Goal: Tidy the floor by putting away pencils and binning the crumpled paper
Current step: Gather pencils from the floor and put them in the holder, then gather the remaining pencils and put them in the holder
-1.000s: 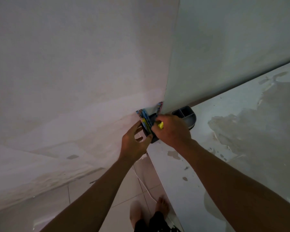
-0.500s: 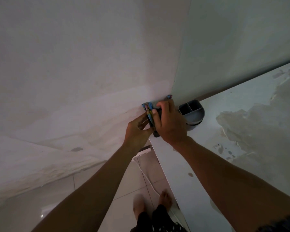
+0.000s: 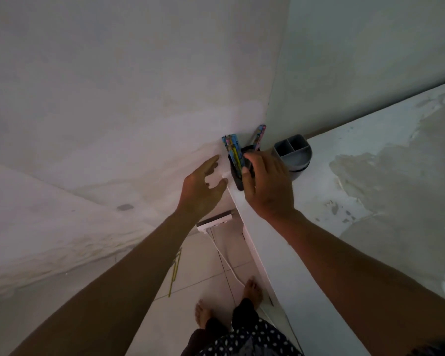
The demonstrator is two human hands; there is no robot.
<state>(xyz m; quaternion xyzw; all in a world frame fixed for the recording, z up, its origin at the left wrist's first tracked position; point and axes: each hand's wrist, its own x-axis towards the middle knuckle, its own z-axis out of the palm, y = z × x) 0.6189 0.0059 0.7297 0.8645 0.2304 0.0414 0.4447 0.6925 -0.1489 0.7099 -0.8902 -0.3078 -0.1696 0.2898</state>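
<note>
Dim, flat indoor light, no glare.
Softly lit from above and left, brightest on the wall (image 3: 129,104); forearms dark and underexposed. Faint shadows only. Straight edges bowed by wide-angle distortion toward the corners. Slightly soft overall, mild blur at the floor (image 3: 195,265).

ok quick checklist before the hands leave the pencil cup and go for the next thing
1. Patterned blue pencils standing in the black pencil cup: ok.
2. Cup fully on the white desk: not ok, it sits at the corner edge.
3. Right hand off the cup: not ok, fingers touch its rim.
4. Left hand free: ok, open and holding nothing.
5. Floor pencils gone: not ok, yellow pencils lie on the tiles.
6. Crumpled paper binned: cannot tell.
</note>
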